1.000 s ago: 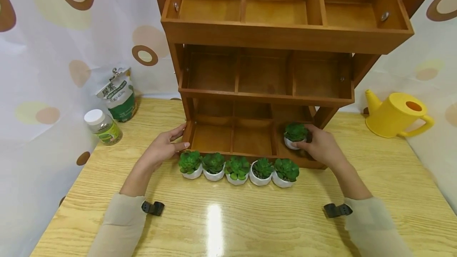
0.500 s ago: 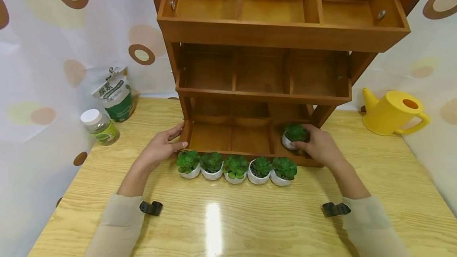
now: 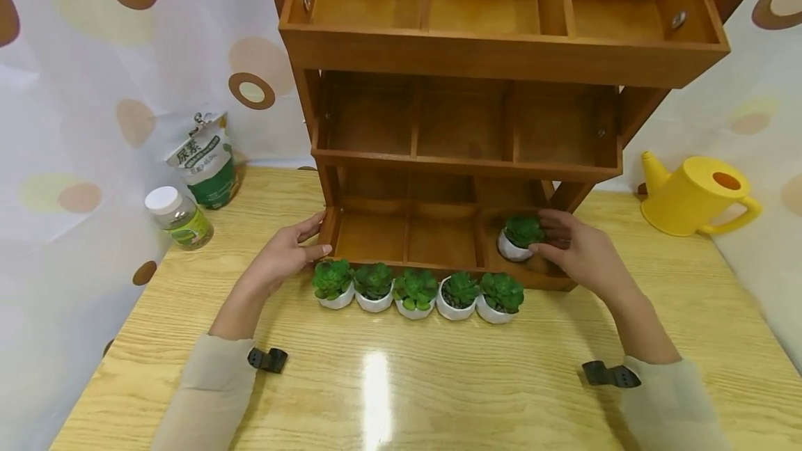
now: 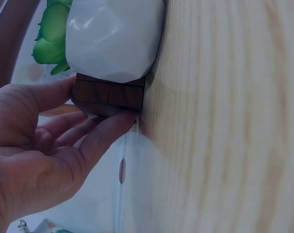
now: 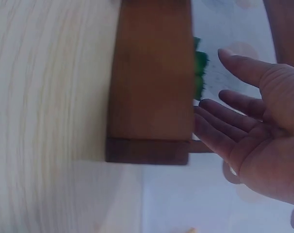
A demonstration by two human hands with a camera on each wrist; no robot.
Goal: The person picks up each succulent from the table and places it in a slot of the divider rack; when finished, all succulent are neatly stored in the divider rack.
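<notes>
Sitting btm tier, succulent just L of R fingers.

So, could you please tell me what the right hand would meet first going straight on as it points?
The right hand would probably meet the potted succulent in the bottom-right compartment first, though the gap, if any, is unclear.
</notes>
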